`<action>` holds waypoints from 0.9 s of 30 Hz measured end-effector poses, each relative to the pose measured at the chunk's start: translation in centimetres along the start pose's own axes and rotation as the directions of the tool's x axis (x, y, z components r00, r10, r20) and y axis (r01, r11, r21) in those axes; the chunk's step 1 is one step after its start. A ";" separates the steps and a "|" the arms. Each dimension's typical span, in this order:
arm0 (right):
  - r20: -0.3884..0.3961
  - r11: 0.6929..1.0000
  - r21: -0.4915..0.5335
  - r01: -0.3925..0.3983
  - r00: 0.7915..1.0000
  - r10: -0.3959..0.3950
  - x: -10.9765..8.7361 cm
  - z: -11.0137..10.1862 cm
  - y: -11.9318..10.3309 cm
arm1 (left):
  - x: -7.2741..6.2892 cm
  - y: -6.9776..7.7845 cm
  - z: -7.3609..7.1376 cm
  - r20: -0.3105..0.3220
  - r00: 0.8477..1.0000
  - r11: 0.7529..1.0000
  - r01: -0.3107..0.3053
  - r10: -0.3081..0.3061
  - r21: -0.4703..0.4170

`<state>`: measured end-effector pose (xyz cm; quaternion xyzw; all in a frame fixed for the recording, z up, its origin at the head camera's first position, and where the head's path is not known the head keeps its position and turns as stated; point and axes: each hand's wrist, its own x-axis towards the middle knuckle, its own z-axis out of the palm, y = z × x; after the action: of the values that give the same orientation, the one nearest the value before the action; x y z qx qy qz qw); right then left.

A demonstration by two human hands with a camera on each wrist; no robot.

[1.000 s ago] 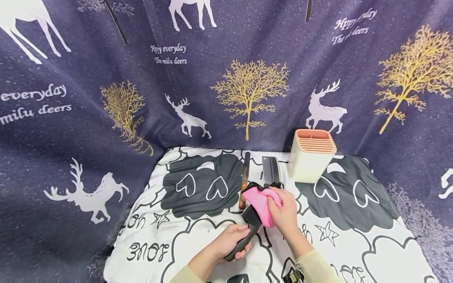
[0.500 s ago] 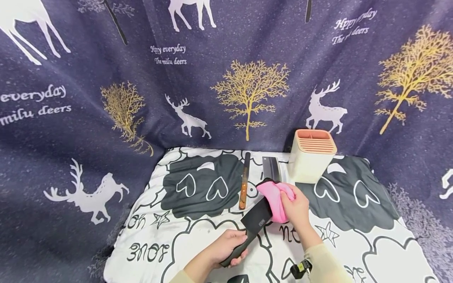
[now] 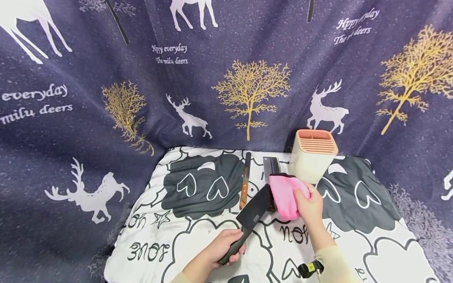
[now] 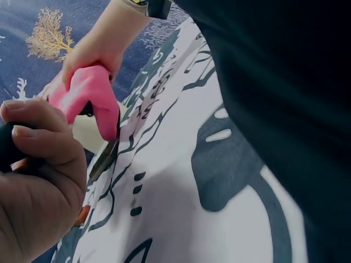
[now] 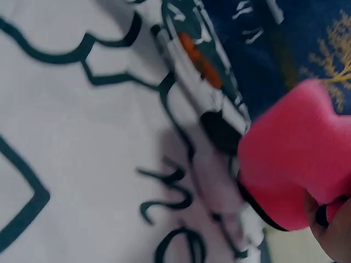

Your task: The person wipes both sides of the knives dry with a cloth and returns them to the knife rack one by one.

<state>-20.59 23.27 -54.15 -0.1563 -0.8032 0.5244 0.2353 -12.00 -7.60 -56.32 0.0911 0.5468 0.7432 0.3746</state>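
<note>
My left hand [image 3: 224,245] grips the dark handle of a black cleaver [image 3: 254,208], its wide blade tilted up to the right. A pink cloth [image 3: 284,198] with a black edge lies at the far end of the blade and covers the tip. My right hand [image 3: 309,206] pinches the cloth from the right. In the left wrist view the left fingers [image 4: 46,139] curl round the handle, while most of the blade is out of sight. The right wrist view shows the bunched cloth [image 5: 296,153] with part of the right hand [image 5: 335,233] at the corner.
A knife with a wooden handle [image 3: 244,192] lies behind the held blade. Beside it lies another cleaver [image 3: 271,165], its lower part partly hidden by the cloth. A cream knife block [image 3: 308,167] with an orange slotted top stands at the back right, before a patterned curtain [image 3: 219,35].
My right hand has moved right with the pink cloth, along the blade to its far end, baring more of the black cleaver. The left hand has shifted slightly left, still holding the handle.
</note>
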 end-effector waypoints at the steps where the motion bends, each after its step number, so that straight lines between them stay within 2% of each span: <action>1: -0.009 1.000 0.021 0.010 1.000 -0.010 -0.1 -0.1 -0.5 | 0.2 0.0 0.0 -0.011 1.000 1.000 -0.004 0.004 -0.012; 7: -0.021 0.988 0.105 0.111 0.994 -0.109 -1.6 -0.2 -3.8 | 1.2 0.6 0.0 -0.087 0.996 0.997 -0.012 0.005 -0.074; 10: 0.006 0.964 0.141 0.226 0.973 -0.229 -2.8 0.5 -5.2 | 1.9 1.0 0.3 -0.094 0.996 0.993 -0.013 0.002 -0.116; 12: 0.037 0.936 0.155 0.315 0.945 -0.324 -3.7 1.2 -5.8 | 2.3 1.3 0.6 -0.094 0.996 0.991 -0.016 0.004 -0.131; 16: 0.136 0.876 0.160 0.455 0.869 -0.477 -5.7 3.0 -6.2 | 3.1 1.9 1.5 -0.099 0.995 0.990 -0.020 0.006 -0.141; 21: 0.223 0.813 0.149 0.563 0.781 -0.583 -7.8 4.7 -6.0 | 3.6 2.4 2.2 -0.090 0.996 0.993 -0.021 0.011 -0.113; 27: 0.274 0.728 0.097 0.679 0.685 -0.675 -8.2 5.6 -5.7 | 3.7 2.2 2.1 -0.065 0.998 0.995 -0.029 0.022 -0.098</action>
<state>-16.78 12.61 -52.55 0.2285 -0.8328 0.4123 0.2904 -14.47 -3.93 -54.56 0.0556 0.5198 0.7767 0.3515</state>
